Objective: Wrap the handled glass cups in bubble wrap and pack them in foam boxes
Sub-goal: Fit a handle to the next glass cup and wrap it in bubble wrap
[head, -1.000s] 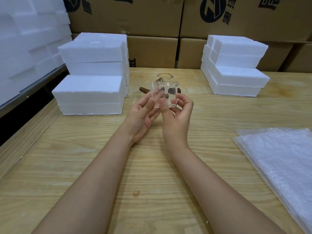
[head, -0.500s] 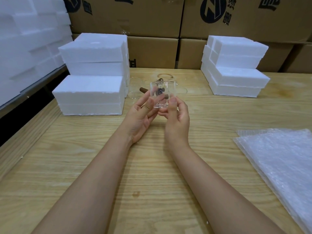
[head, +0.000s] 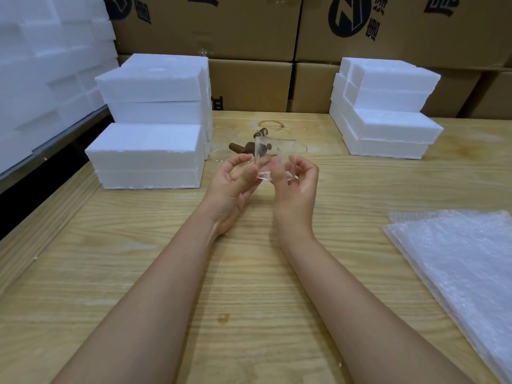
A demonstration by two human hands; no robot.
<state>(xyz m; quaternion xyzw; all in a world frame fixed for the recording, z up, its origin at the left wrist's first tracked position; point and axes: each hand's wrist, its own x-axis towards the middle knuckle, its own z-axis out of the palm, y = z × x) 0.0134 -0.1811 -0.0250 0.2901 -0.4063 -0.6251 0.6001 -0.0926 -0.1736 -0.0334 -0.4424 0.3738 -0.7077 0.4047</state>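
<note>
**Clear Cup Pinched Between Two Bare Hands**

Held off the pale, grained wooden table (head: 249, 273), between both hands: a clear, smooth-walled glass cup (head: 263, 154), roughly upright, thick base lowermost. On its left side, the left hand (head: 235, 184), fingers curled, thumb and fingertips pinching the wall. On its right side, the right hand (head: 299, 187), thumb against the near wall and fingers bent round the far side in a partly closed grip. Handle of this cup impossible to pick out against the glassware behind.

Just beyond the grip, lying on the table: more clear glass cups (head: 295, 146), rims showing only as faint rings, with dark brown cylindrical wooden handles (head: 241, 147).

Left of the grip and near it: a stepped stack of white foam boxes (head: 146, 156), blocky, with a grainy, matte surface. Right of the grip and further back, well apart: a second stack of white foam boxes (head: 388, 126), same rough texture.

Right of the grip and nearer the wearer: a flat pile of translucent bubble wrap sheets (head: 457, 273), dimpled and glossy.

Far behind everything: brown cardboard cartons (head: 249, 87) with dark printed marks. Far to the left: a wall of white foam blocks (head: 41, 65).
</note>
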